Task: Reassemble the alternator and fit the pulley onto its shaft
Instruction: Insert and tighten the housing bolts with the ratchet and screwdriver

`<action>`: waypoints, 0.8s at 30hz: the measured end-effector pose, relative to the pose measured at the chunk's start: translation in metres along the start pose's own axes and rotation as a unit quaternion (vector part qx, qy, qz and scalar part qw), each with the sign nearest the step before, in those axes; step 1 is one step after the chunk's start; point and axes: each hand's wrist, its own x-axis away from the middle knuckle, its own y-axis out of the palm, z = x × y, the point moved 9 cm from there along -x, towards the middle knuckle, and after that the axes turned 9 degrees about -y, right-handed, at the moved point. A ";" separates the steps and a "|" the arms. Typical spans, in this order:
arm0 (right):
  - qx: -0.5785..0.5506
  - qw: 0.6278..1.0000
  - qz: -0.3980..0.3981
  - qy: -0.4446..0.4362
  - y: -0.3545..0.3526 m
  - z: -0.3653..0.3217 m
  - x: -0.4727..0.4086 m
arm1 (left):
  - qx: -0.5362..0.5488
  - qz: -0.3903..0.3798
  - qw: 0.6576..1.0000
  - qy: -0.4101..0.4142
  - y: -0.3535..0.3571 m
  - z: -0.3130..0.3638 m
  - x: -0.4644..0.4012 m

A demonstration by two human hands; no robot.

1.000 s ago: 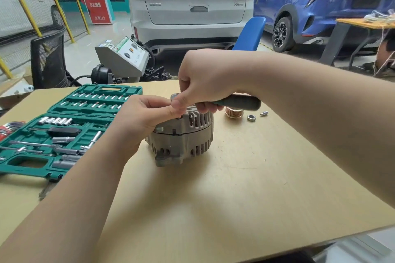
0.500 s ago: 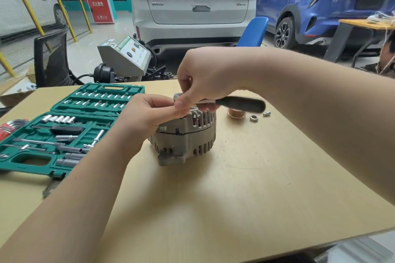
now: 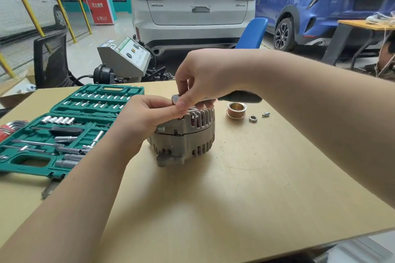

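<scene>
Obscured and cropped items, head view.
We cannot see the alternator (image 3: 186, 134) top or shaft: both hands cover it. The ratchet (image 3: 239, 97) head is mostly hidden under the right hand (image 3: 205, 74). Toolcase (image 3: 70, 126) cropped at left; socket sizes unreadable.

The ribbed cast-metal alternator housing (image 3: 188, 134) is dull grey, with copper-red windings showing through its slots. The grooved metal pulley (image 3: 236, 110) is brassy gold. The small hex nut (image 3: 252, 118) is silver. The moulded plastic socket-set case (image 3: 64, 130) is teal green, lined with rows of chrome sockets. The wooden tabletop (image 3: 235, 188) is pale yellow-tan. The ratchet handle (image 3: 241, 96) is black.
</scene>
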 end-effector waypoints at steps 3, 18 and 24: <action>-0.046 0.999 -0.013 -0.011 0.000 0.001 0.002 | 0.011 -0.013 1.000 -0.003 0.000 -0.001 -0.001; -0.063 0.998 -0.024 0.001 0.001 0.004 0.002 | 0.007 -0.011 1.000 -0.020 0.002 0.001 0.002; -0.009 0.999 -0.010 0.029 0.002 0.004 -0.001 | -0.008 0.004 1.000 -0.004 0.004 0.004 0.003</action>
